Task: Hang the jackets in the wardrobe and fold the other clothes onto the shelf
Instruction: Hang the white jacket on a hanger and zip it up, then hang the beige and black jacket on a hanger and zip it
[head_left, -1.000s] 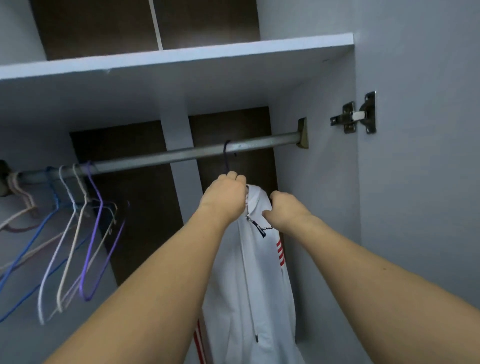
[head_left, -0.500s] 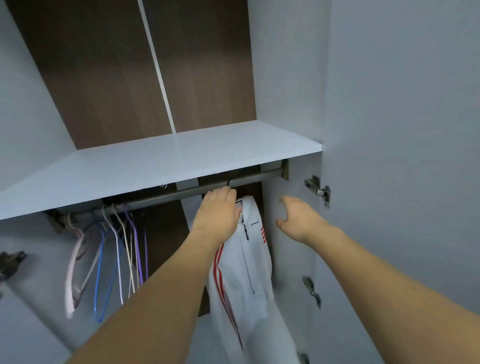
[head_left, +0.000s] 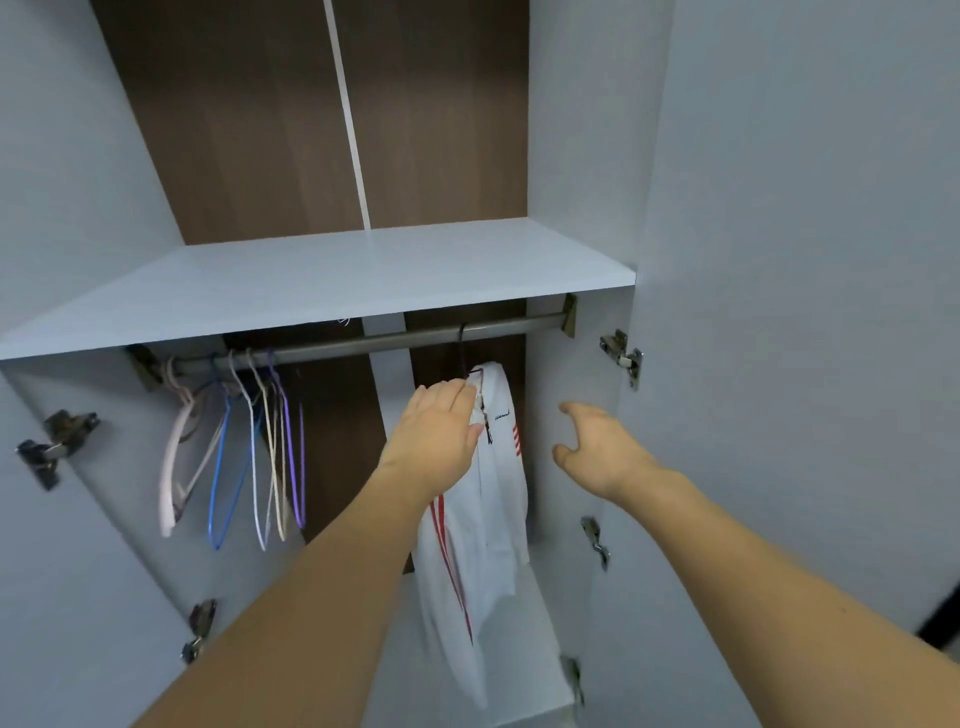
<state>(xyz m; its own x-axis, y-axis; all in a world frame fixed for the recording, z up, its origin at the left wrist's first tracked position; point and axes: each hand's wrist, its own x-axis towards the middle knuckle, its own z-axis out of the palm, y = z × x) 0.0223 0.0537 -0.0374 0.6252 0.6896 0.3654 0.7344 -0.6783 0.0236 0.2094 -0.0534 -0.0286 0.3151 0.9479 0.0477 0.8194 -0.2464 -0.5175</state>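
Observation:
A white jacket (head_left: 491, 499) with red stripes hangs on a dark hanger (head_left: 462, 348) from the wardrobe's grey rail (head_left: 363, 344), near the rail's right end. My left hand (head_left: 441, 431) has straight fingers that touch the jacket's collar by the zip. My right hand (head_left: 597, 447) hovers to the right of the jacket with relaxed fingers, holding nothing. The pale shelf (head_left: 332, 280) above the rail is bare.
Several bare hangers (head_left: 249, 441) in pink, blue, white and purple hang at the rail's left end. The open right door (head_left: 779, 260) with its hinges (head_left: 621, 356) stands close beside my right hand. More hinges (head_left: 52, 441) sit on the left door.
Both hands let go of the jacket's collar; the right hand drew away to the right and opened. The view rose, so the shelf's top now shows.

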